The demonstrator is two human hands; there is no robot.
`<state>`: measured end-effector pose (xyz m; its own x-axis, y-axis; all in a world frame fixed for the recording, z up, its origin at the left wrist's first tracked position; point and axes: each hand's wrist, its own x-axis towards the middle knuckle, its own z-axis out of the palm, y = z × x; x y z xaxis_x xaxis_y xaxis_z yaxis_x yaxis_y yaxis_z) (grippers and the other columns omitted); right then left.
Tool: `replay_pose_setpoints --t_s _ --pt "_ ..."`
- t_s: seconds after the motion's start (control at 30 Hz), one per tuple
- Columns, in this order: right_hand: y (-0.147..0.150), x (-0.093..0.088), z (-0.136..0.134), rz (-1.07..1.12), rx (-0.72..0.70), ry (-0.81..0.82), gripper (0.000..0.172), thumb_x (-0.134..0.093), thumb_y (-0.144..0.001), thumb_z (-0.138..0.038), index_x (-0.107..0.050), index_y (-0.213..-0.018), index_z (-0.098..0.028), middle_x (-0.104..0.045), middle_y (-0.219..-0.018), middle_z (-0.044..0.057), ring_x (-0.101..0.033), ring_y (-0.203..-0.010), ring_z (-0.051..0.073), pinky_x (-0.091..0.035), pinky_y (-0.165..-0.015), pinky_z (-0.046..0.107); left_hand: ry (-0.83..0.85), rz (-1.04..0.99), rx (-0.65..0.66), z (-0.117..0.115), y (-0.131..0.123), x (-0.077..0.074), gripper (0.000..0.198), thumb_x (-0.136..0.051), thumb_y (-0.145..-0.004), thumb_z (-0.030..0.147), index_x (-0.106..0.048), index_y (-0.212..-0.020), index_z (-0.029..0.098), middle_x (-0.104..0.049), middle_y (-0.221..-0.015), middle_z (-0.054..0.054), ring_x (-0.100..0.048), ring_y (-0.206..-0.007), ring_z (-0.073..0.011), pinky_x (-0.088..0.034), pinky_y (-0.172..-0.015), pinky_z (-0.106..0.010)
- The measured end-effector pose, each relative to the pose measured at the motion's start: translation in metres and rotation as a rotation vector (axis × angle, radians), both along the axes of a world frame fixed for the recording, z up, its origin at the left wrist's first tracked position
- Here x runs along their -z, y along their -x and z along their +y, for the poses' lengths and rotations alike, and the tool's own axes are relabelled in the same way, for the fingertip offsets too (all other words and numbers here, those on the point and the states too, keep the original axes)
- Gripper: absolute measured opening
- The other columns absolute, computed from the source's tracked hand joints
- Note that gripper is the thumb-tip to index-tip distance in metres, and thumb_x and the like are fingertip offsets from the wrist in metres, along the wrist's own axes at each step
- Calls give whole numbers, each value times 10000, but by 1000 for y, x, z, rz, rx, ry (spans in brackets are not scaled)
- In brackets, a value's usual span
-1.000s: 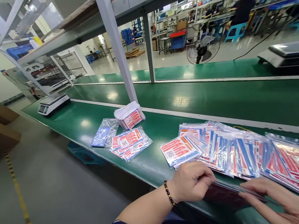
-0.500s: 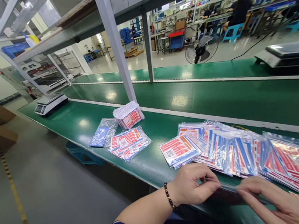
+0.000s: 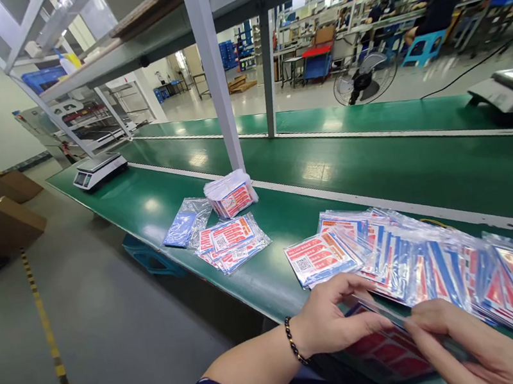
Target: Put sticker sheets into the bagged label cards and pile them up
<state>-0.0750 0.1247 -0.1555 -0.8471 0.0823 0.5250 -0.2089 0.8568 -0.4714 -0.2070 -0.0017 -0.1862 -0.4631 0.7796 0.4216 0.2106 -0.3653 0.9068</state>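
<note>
Head: left hand point(image 3: 335, 322) pinches packet point(image 3: 388, 349) at table point(image 3: 260, 279) edge.

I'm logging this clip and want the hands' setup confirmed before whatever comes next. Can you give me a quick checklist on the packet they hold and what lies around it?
1. Left hand grips the packet: ok, thumb and fingers pinch its left end.
2. Right hand grips it too: ok, fingertips close on its upper edge.
3. Packet lies wholly over the bench: not ok, its near part seems to overhang the edge.
4. Packet is apart from the fanned row of packets: cannot tell, the far edge meets the row.
5. Packet's mouth is sealed: cannot tell, the hands cover it.
6. Small pile and stack are apart from the hands: ok.
</note>
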Motion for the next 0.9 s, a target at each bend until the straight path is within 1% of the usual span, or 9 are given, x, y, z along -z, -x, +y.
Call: replay_pose_setpoints --t_s 0.17,0.3,0.37,0.43,0.53,0.63,0.73,0.8,0.9 --pt "17 15 -7 -80 74 214 40 -479 -848 -202 -476 -834 -165 -522 -772 26 -517 -676 85 -420 -607 172 310 218 -131 -29 24 7 145 -457 -829 207 -554 -839 99 -561 -761 -36 -491 -697 -92 -385 -665 -195" --pt "35 33 6 -260 211 335 246 -490 -842 -373 -496 -999 -184 -552 -811 12 -525 -659 91 -436 -607 204 492 370 -398 -68 92 -10 257 -355 -887 258 -578 -950 145 -599 -868 -23 -535 -787 -104 -394 -734 -206" --pt "50 37 16 -316 328 247 258 -451 -851 -414 -525 -955 -189 -554 -860 13 -523 -686 102 -425 -634 236 621 547 -582 -84 137 -20 277 -344 -879 248 -576 -1006 165 -602 -947 -17 -539 -864 -116 -387 -788 -216" --pt "68 39 25 -371 416 67 257 -429 -859 -392 -552 -936 -180 -549 -942 27 -531 -790 133 -411 -705 269 889 727 -637 -93 179 -24 322 -283 -896 258 -567 -1029 187 -595 -985 -11 -542 -881 -118 -394 -766 -216" --pt "96 45 33 -505 560 -229 359 -458 -837 -419 -571 -988 -113 -534 -982 98 -499 -958 236 -368 -822 337 1052 818 -656 -94 218 -10 315 -350 -854 246 -592 -1036 160 -580 -998 -80 -527 -944 -205 -382 -831 -310" --pt "115 54 39 -631 660 -311 412 -499 -802 -450 -583 -920 -64 -532 -926 143 -503 -923 287 -364 -786 365 1133 855 -660 -87 224 24 478 -485 -788 310 -490 -1233 135 -521 -1105 -150 -480 -1024 -292 -355 -884 -413" --pt "118 60 44 -657 689 -241 267 -429 -854 -334 -575 -866 -110 -553 -906 97 -534 -880 231 -369 -718 314 1149 868 -648 -81 214 56 483 -457 -819 324 -453 -1279 177 -446 -1240 -132 -401 -1146 -299 -315 -944 -439" --pt "113 61 47 -668 700 -200 234 -377 -873 -276 -564 -845 -138 -564 -899 65 -546 -850 196 -359 -678 292 1136 869 -687 -78 205 66 455 -419 -845 295 -450 -1285 185 -377 -1316 -124 -303 -1228 -320 -253 -982 -487" --pt "105 60 51 -674 710 -167 244 -398 -864 -322 -556 -866 -135 -566 -920 71 -546 -847 205 -345 -657 295 1038 882 -776 -67 184 61 462 -428 -834 243 -445 -1286 148 -323 -1352 -122 -180 -1288 -316 -167 -1031 -493"
